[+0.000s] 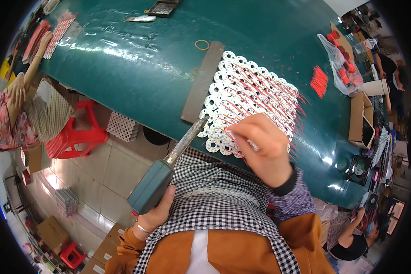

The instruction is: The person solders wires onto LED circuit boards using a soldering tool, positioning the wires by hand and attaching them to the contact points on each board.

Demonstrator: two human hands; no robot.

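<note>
My left hand [160,206] is closed around the dark green body of a soldering gun [150,186], and its metal barrel points up and right. The tip reaches the lower left corner of a panel of white round circuit boards [213,101], which have dark centre holes. Over that panel my right hand [266,142] has thumb and forefinger pinched on a thin red wire [227,129], close to the tip. Many red wires [265,91] lie slanted across the boards. Along the panel's left side lies a flat grey-brown bar [203,84].
On the green table [123,77] are a rubber band [202,44], a bundle of red wires [319,82], a plastic bag [331,59] with red pieces, a cardboard box [357,116] and a dark tray [163,8]. A co-worker [9,114] sits left, near a red stool [73,134].
</note>
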